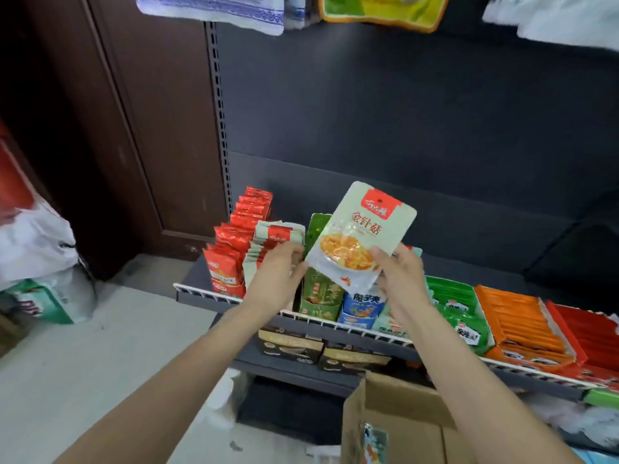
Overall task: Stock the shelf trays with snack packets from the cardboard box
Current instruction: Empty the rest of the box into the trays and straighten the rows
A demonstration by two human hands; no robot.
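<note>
I note one pale green snack packet (pixel 360 236), printed 金针菇 under a red brand badge I cannot read, held tilted above the shelf tray (pixel 294 313). My right hand (pixel 400 279) pinches its lower right corner, thumb on the front. My left hand (pixel 279 279) rests with curled fingers on a row of matching packets (pixel 273 249) standing in the tray. Red packets (pixel 234 252) stand to their left; a blue carton (pixel 360 306) reads 魔芋爽. The cardboard box (pixel 395 426) sits open below.
</note>
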